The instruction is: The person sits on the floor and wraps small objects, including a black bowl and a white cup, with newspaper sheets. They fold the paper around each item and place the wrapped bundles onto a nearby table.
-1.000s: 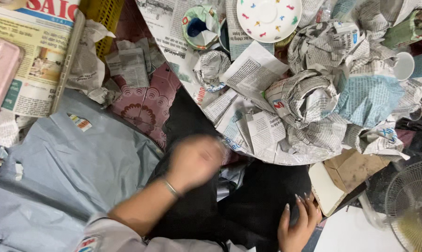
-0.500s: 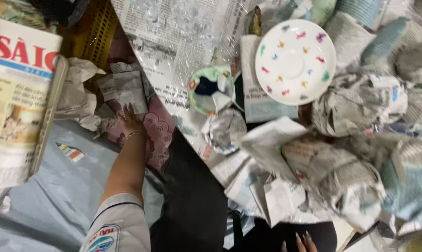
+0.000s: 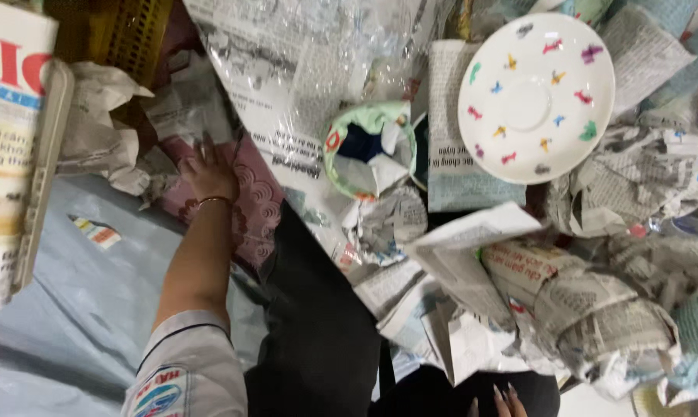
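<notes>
1. Cloth point(image 3: 252, 208), pink with a scalloped pattern, lies at the edge of the newspaper-covered surface point(image 3: 287, 93), beside crumpled paper point(image 3: 105, 116).
2. Left hand point(image 3: 207, 171) rests flat on that cloth, fingers spread and pointing away from the body; its grip is open and holds nothing. A thin bracelet point(image 3: 212, 201) sits on the wrist.
3. Right hand point(image 3: 501, 401) shows only as a few fingertips at the bottom edge, just below a heap of paper wrappings; whether its grip is closed on anything I cannot tell.
4. Just right of the cloth, a small cup point(image 3: 370, 147) with a green rim lies on its side on the newspaper, stuffed with paper.
5. Further right, a white saucer point(image 3: 536, 96) with small coloured marks sits on folded newspaper.
6. Bundles wrapped in newspaper point(image 3: 596, 309) crowd the right side.
7. Grey-blue sheet point(image 3: 63, 293) covers the lower left, with a yellow basket point(image 3: 129, 31) at the top.
</notes>
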